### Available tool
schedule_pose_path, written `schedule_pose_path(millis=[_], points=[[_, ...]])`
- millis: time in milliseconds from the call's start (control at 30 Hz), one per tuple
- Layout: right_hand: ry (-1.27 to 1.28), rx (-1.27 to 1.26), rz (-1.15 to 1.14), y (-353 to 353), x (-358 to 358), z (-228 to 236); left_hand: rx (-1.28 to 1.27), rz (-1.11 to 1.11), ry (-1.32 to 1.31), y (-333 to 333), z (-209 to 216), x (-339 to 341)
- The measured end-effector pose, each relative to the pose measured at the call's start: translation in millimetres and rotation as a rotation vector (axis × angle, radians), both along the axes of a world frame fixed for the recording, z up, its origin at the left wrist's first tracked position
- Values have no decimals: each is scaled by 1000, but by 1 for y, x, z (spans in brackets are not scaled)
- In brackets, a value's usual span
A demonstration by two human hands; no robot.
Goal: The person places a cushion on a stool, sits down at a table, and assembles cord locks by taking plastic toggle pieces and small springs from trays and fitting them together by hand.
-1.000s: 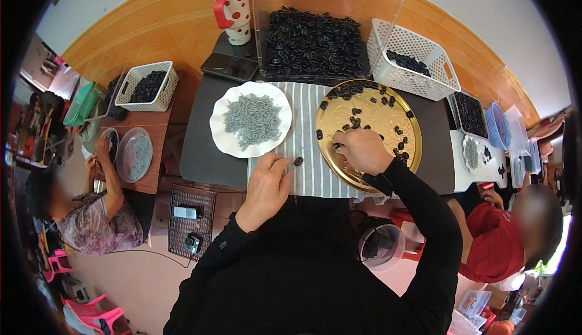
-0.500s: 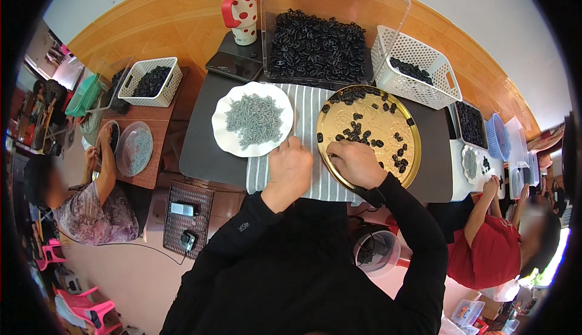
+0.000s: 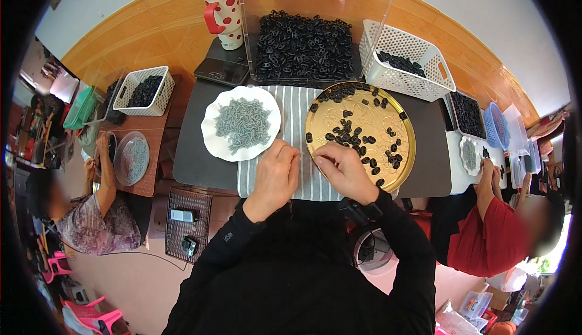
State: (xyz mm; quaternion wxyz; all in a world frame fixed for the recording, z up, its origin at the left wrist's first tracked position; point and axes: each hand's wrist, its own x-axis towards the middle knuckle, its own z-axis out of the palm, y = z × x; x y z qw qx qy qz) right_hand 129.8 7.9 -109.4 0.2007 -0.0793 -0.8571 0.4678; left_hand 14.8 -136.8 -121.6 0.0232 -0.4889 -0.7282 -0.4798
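Left hand (image 3: 276,178) is beside white plate (image 3: 210,126), right hand (image 3: 348,174) at gold tray (image 3: 410,138)

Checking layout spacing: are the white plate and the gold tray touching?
Apart. The head view shows a strip of striped cloth between the white plate and the gold tray.

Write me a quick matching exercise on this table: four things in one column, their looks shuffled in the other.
1. Plate
2. Tray
3. Cup
4. Cloth

A. White with red spots
B. Grey and white stripes
C. Gold and round, with black pieces on it
D. White and wavy-edged, with small greyish pieces on it

Pairs: 1-D; 2-C; 3-A; 4-B
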Motion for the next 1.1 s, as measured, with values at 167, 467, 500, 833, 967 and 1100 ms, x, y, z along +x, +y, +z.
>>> schedule_pose_path(millis=[167,467,500,833,967,1100], points=[[-70,-269,13,-13,-9,-3,100,-71,-30,-4,10,10],[170,-64,-2,-27,-10,-14,108,-247,-1074,-17,-10,-3],[171,-64,-3,-28,-9,-14,119,-302,-1269,-17,-10,-5],[34,447,-22,-32,8,-5,-127,87,41,-10,-19,-7],[-24,591,-35,-44,11,-10,-105,99,52,-16,-10,8],[173,360,-117,-48,15,-12,-30,-210,-631,-26,-7,15]])
